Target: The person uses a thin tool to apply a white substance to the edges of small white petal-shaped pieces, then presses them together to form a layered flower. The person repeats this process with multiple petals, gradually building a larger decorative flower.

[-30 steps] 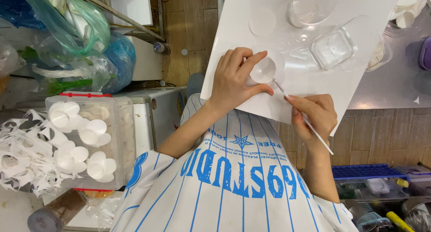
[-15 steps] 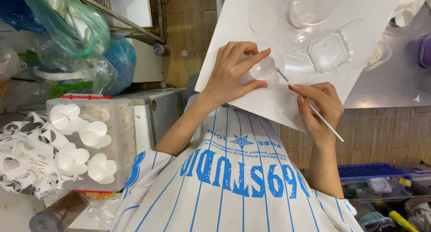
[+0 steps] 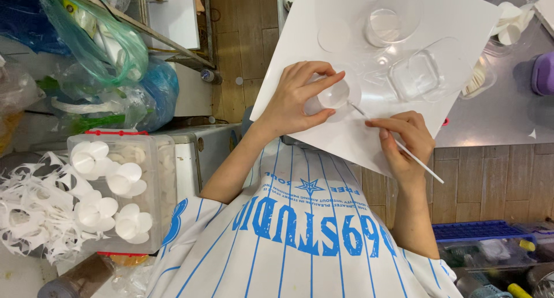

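- Left hand (image 3: 297, 99) pinches a small clear round piece (image 3: 334, 94) between thumb and fingers, holding it on the white board (image 3: 346, 136); the piece is see-through, so its exact shape is hard to read.
- Right hand (image 3: 404, 139) is closed on a thin white stick (image 3: 398, 145); its tip meets the round piece's edge, its middle is hidden in the fingers, and its tail pokes out lower right.
- On the board above: a clear cup (image 3: 392, 18), a flat clear disc (image 3: 334, 35) that is barely visible, and a clear square lid (image 3: 415, 73). Contents cannot be told.
- Board's top edge is cut off by the frame.
- Left side: clear plastic box (image 3: 124, 188) of white paper circles, next to white paper offcuts (image 3: 32, 211) running out of frame.
- Purple object (image 3: 543, 73) at the right edge, cropped, kind unclear.
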